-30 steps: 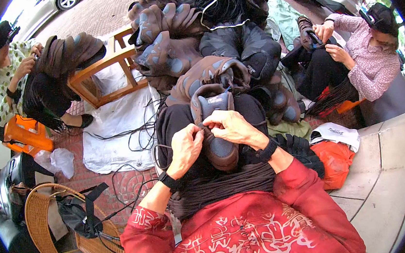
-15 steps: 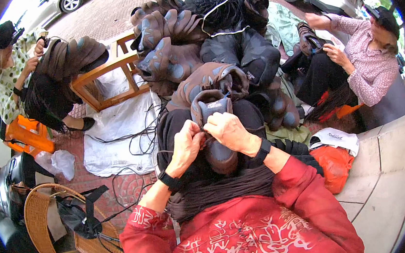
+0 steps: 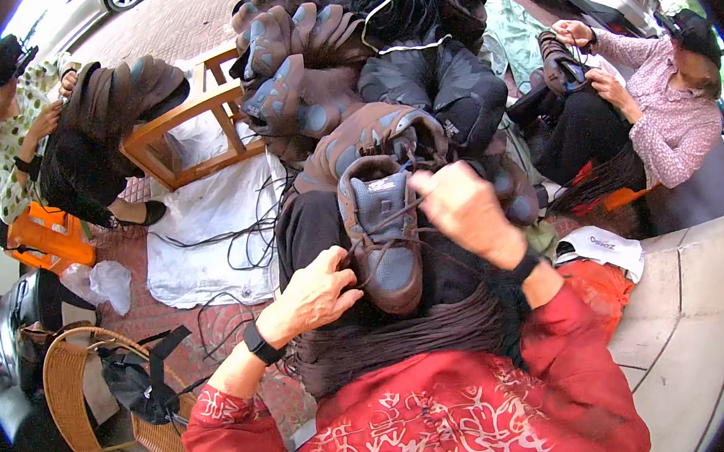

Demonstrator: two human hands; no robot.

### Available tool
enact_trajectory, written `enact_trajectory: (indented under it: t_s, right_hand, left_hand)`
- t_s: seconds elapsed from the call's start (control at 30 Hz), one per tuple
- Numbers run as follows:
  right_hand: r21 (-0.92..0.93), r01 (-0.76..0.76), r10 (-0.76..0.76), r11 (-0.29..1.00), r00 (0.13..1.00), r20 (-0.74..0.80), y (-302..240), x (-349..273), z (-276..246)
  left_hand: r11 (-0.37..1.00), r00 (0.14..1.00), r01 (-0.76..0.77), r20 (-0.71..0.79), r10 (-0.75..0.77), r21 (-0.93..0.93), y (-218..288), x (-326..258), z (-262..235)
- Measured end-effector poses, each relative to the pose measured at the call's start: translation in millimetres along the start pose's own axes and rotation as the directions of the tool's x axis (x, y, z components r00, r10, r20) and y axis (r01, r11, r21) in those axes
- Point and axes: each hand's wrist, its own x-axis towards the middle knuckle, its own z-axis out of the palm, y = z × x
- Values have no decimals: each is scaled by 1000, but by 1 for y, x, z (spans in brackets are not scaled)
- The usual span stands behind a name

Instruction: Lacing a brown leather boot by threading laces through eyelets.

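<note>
Head view, biggest first. Pile of brown and dark shoes (image 3: pixel 363 60) sits well beyond both hands, up the frame. White sheet (image 3: pixel 204 215) with loose black laces lies off to the left hand's outer side. Wicker basket (image 3: pixel 65 403) is below and outside the left forearm. Two other people sit at the far left and far right, each busy with their own shoe; not our hands.

Brown shoe (image 3: pixel 383 233) lies on the lap directly between the hands, sole down, opening up. Long axis runs straight away from the body: toe end nearest the torso, heel end pointing at the pile. Both hands flank it, one per side.

Left hand (image 3: pixel 316 293) is low, closed, pressed against the shoe's left flank near the toe, pinching a dark lace (image 3: pixel 379 224). Right hand (image 3: pixel 465 212) is higher and further out, fisted on the other lace end, raised off the shoe's right side near the heel. Hands apart, lace strung taut across the upper between them. Left hand is nearer the shoe body; right is nearer the collar.
</note>
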Motion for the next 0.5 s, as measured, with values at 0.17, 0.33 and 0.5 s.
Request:
enact_trajectory:
  t_s: [0.17, 0.33, 0.5]
  right_hand:
    - [38, 64, -64, 997, 998, 16, -23, 0, 44]
    - [-9, -256, 250, 967, 952, -177, 35, 0, 27]
    - [0, -48, 48, 999, 997, -63, -12, 0, 17]
  left_hand:
    - [997, 995, -62, -87, 59, -42, -9, 6, -3]
    - [970, 960, 16, -268, -83, -243, -20, 28, 9]
    - [880, 909, 152, -286, -304, -450, -12, 34, 12]
